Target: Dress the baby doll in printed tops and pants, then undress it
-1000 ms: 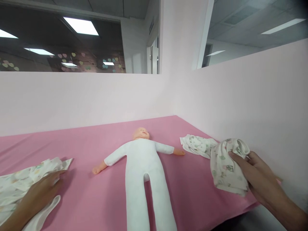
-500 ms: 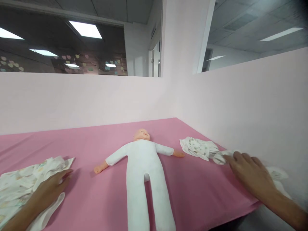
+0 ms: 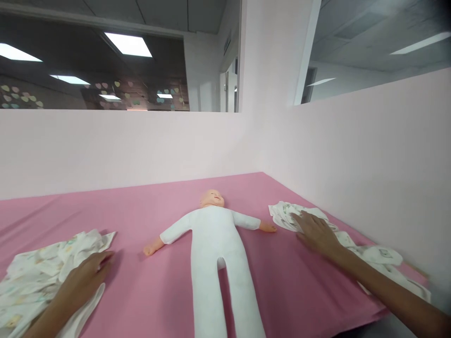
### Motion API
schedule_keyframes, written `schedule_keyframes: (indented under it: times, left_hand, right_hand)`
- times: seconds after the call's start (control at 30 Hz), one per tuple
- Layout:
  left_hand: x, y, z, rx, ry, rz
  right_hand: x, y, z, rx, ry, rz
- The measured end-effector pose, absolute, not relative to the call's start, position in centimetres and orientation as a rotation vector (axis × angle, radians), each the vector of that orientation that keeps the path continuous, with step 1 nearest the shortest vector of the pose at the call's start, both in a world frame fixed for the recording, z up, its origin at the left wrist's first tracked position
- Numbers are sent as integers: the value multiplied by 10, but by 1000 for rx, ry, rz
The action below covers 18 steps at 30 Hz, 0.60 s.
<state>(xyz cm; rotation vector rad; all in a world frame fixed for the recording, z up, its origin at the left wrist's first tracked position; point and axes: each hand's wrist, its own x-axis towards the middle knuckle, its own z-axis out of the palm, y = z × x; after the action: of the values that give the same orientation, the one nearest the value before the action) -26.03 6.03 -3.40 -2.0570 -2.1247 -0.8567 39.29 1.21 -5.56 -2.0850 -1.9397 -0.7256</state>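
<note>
A baby doll (image 3: pixel 213 244) in a white body suit lies face up on the pink sheet, its arms spread and legs towards me. To its left, my left hand (image 3: pixel 86 279) rests on crumpled white printed baby clothing (image 3: pixel 42 270), with loosely bent fingers and nothing visibly gripped. My right hand (image 3: pixel 315 232) reaches over a bunched white printed garment (image 3: pixel 283 216) beside the doll's hand; its fingers are spread and touch the fabric. More of the white cloth (image 3: pixel 382 256) trails along the right side, partly behind my forearm.
The pink sheet (image 3: pixel 141 211) covers the table, whose front right edge drops off near my right forearm. A low white wall (image 3: pixel 123 150) runs behind, and another (image 3: pixel 380 164) stands along the right, both with windows above.
My right hand has let go of the cloth near the right edge and moved left and away from me onto the bunched garment. The cloth there now lies flat. My left hand stays put.
</note>
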Motion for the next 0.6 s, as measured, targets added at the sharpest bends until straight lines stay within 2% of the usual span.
schedule_keyframes:
  times: [0.13, 0.27, 0.37, 0.5, 0.6]
  left_hand:
    - [-256, 57, -32, -2035, -2124, -870]
    - [-253, 54, -30, -2005, -2108, -879]
    - [-254, 52, -32, -2024, -2112, -854]
    - [-251, 51, -22, -2023, -2103, -901]
    - [-225, 42, 3, -2029, -2011, -1007]
  right_hand:
    - [390, 51, -56, -2333, -1814, -434]
    - [389, 60, -34, -2314, -1754, -429]
    - [371, 47, -5, -2149, -1503, -347]
    - [315, 10, 47, -1711, -1249, 116]
    - [268, -24, 89, -1507, -1330, 590]
